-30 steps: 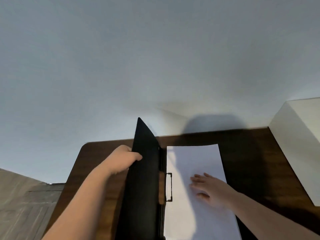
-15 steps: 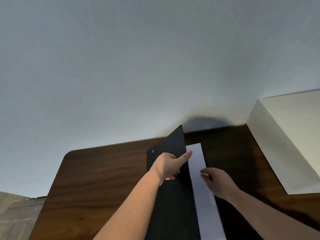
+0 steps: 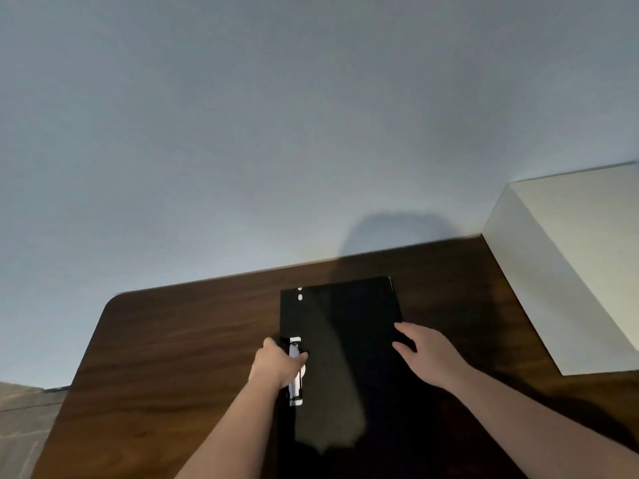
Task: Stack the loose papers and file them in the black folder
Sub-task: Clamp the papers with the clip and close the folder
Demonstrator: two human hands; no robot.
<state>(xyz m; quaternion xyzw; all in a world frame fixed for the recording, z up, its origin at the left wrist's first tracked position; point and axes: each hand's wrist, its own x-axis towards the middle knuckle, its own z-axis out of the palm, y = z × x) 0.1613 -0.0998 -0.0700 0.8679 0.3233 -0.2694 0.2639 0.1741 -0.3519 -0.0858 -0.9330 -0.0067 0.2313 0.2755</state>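
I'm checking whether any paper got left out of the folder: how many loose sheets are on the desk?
0 in view. The black folder lies closed on the desk, left hand at its spine clip, right hand at its right edge. Any sheets inside are hidden.

The tabletop (image 3: 166, 357) lies bare and wide across the lower left of the frame, open from its rounded corner to the closed black folder (image 3: 345, 340). At the right edge a white box (image 3: 570, 271) stands tall, leaving a strip of dark wood between it and the folder. Behind the folder, a narrow band of wood runs to the wall (image 3: 242, 133).
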